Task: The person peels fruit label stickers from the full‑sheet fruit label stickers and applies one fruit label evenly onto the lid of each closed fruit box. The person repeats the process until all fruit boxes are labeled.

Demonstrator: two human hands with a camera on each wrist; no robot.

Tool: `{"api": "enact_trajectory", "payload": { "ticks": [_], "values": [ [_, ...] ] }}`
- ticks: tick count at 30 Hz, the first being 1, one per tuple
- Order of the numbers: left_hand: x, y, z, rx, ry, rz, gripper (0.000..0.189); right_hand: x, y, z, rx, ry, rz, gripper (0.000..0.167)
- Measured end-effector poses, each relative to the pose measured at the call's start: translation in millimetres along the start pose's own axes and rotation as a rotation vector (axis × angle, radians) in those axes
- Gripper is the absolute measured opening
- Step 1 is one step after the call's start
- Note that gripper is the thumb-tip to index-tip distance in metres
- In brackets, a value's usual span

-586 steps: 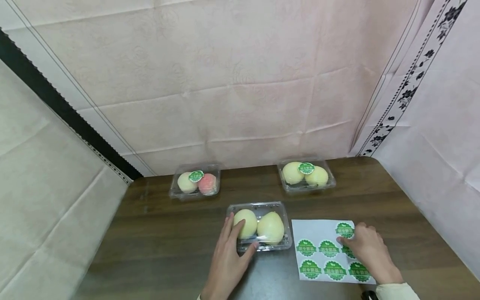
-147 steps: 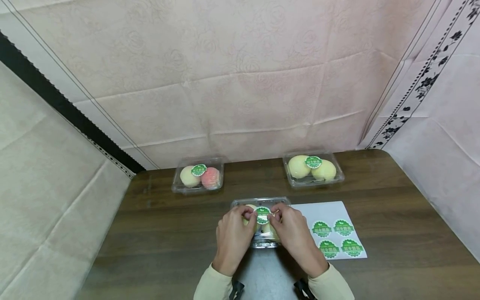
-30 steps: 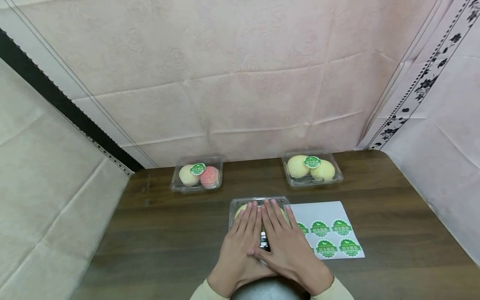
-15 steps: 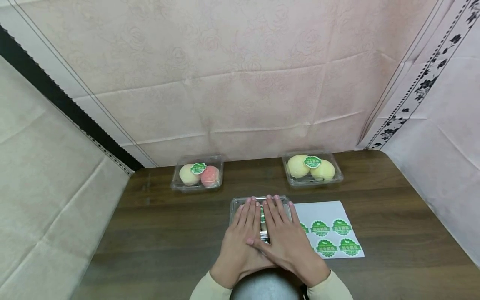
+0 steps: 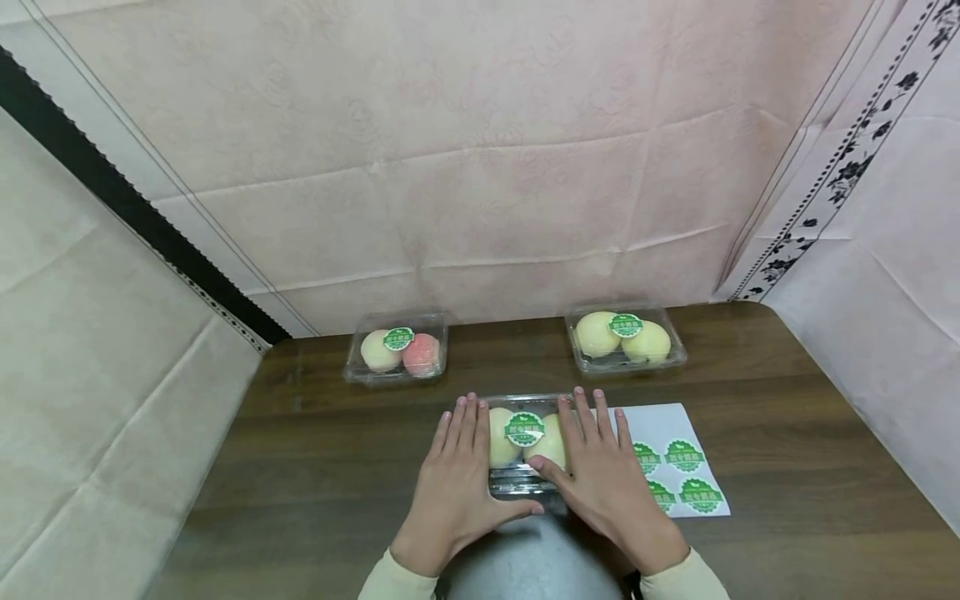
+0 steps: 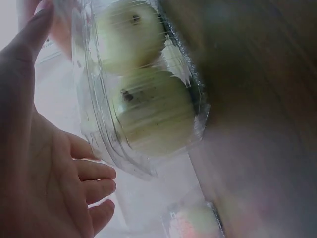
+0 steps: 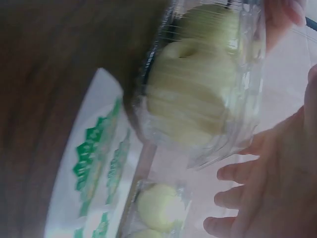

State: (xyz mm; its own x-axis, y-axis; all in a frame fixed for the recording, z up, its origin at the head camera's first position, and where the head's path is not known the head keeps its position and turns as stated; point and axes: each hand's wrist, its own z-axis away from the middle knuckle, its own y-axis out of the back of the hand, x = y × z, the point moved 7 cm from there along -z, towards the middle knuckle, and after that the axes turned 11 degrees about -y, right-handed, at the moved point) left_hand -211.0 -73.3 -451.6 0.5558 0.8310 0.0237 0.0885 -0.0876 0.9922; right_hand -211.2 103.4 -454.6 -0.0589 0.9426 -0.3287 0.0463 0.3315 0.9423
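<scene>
A clear plastic clamshell box [image 5: 516,482] stands mid-table with two pale yellow-green fruits [image 5: 501,442] inside. On its lid, between the fruits, lies a round green sticker [image 5: 524,429]. My left hand [image 5: 453,492] is at the box's left edge, fingers straight and thumb spread towards the front. At the right edge is my right hand [image 5: 609,483], also straight-fingered, its thumb reaching over the front of the lid. In both wrist views the fingers are apart from one another and grip nothing; whether they touch the lid is hard to tell.
Partly under my right hand lies a white sticker sheet [image 5: 652,421] with several green stickers. At the back stand two labelled boxes, one with a whitish and a pink fruit [image 5: 422,355], one with two yellow-green fruits [image 5: 647,342]. Cloth walls [image 5: 480,208] border the wooden table [image 5: 300,467].
Both hands pinched the sticker over the lid several seconds ago, then lay flat together on top. Now they have slid apart to the box's sides, uncovering the sticker on the lid.
</scene>
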Motion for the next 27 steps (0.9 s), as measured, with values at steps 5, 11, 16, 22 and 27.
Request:
{"api": "enact_trajectory", "payload": {
  "ticks": [5,11,16,22,27],
  "values": [
    [-7.0,1.8,5.5,0.047,0.056,0.117,0.140,9,1,1.8,0.023,-0.001,-0.097,0.087],
    [-15.5,0.6,15.4,0.118,0.165,0.343,0.137,24,-2,6.4,0.027,-0.023,-0.198,0.091],
    [-19.0,-4.8,23.5,0.139,0.222,0.530,0.136,34,-4,13.1,0.031,-0.069,-0.250,0.105],
    [-23.7,-15.5,34.1,0.180,0.303,0.721,0.132,37,-9,17.6,-0.080,-0.156,-0.378,0.122],
    [-25.3,-23.2,38.5,0.253,0.326,0.889,0.129,38,-12,17.3,-0.150,-0.212,-0.513,0.120]
  ]
}}
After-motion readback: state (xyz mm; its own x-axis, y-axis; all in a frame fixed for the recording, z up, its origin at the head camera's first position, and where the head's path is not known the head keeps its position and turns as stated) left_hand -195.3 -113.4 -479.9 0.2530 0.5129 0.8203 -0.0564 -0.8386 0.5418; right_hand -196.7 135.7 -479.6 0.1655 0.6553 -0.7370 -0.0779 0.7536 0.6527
